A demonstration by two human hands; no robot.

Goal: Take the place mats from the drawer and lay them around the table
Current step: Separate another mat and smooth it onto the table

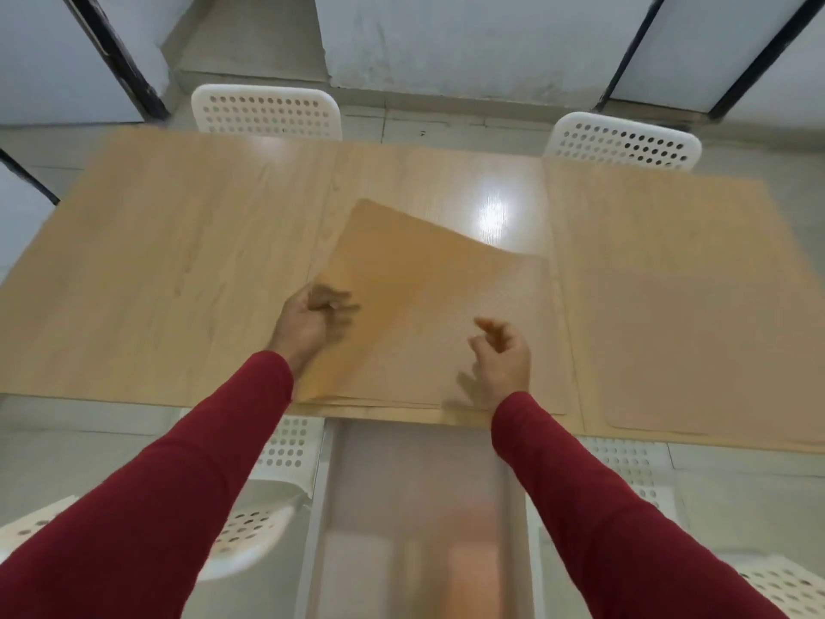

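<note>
A stack of tan place mats [513, 306] lies on the light wooden table [178, 270] near its front edge. My left hand [312, 323] grips the left edge of the top mat [402, 270], which is lifted and curled up from the pile. My right hand [502, 359] hovers over the stack's right front part, fingers apart and holding nothing. One more tan mat [696, 332] lies flat on the table to the right. Below the table edge the drawer [415, 507] stands pulled out between my arms; the picture is blurred.
Two white perforated chairs [268, 111] [625, 143] stand at the table's far side. More white chairs [268, 507] [634, 471] sit on the near side, left and right of the drawer. Beyond the table are a grey wall and dark-framed panels.
</note>
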